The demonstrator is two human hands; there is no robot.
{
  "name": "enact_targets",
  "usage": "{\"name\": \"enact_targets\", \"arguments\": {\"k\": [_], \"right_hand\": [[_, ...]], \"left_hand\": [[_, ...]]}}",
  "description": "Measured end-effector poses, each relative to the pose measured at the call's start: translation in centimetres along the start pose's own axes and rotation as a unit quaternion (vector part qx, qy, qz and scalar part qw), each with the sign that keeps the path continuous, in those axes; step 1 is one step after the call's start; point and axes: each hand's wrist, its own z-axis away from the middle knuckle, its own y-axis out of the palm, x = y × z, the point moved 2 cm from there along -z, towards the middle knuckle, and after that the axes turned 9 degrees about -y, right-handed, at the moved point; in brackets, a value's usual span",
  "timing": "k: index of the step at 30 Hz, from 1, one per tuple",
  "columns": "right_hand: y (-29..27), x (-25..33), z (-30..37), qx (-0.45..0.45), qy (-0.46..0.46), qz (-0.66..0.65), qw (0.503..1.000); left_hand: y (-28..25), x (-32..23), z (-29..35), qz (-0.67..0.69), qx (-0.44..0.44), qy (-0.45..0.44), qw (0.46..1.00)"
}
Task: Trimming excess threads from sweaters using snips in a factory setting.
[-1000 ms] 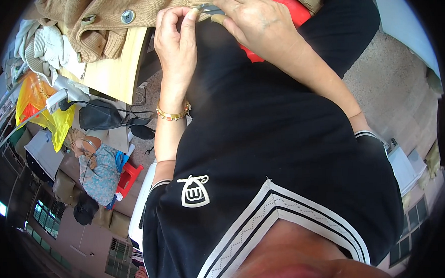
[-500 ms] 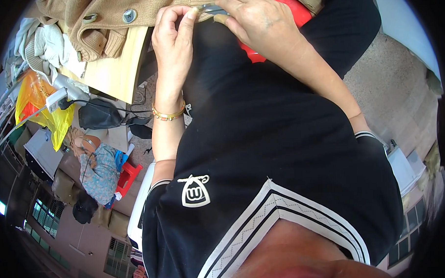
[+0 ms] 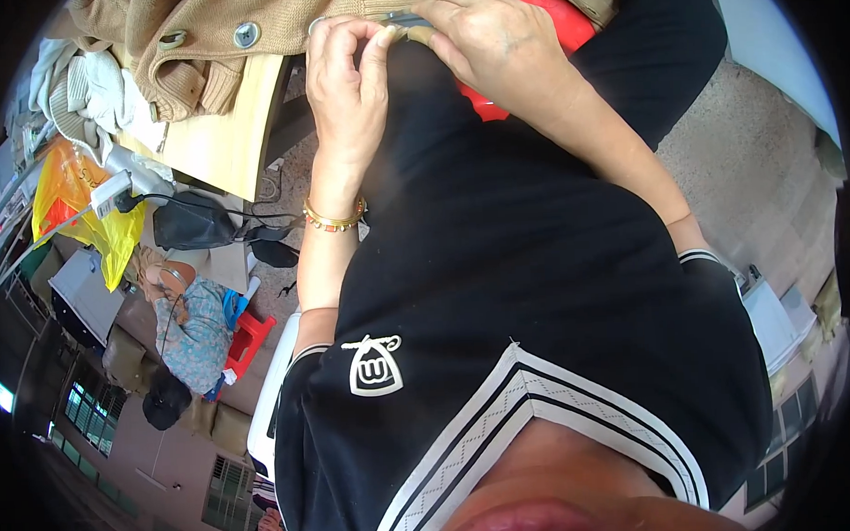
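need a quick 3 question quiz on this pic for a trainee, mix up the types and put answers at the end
1. Multiple choice: what colour is the knit garment?
A) green
B) tan
C) black
2. True or false: the person's hands are spread wide apart.
3. Fill in: the gold-toned bracelet is on the person's (blank) wrist.

Key:
1. B
2. False; the left hand and right hand are close together.
3. left
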Motion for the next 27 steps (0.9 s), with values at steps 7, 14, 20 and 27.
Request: {"name": "enact_targets", "arguments": {"k": [7, 14, 20, 27], "right_hand": [[0.8, -1.3, 0.4, 0.013, -0.006, -0.01, 1.0], [1.0, -4.0, 1.8, -0.18, -0.118, -0.13, 0.968], [-1.6, -2.9, 1.4, -0.042, 0.062, -0.147, 0.986], [1.6, -3.3, 2.4, -0.067, 0.027, -0.153, 0.986]], "left_hand": [[-0.4, 0.2, 0.2, -0.029, 0.009, 0.033, 0.999], [-0.8, -0.5, -0.1, -0.098, 0.023, 0.067, 0.993], [-1.0, -0.2, -1.0, -0.112, 0.053, 0.045, 0.991], [-0.8, -0.2, -1.3, -0.07, 0.048, 0.03, 0.996]]}}
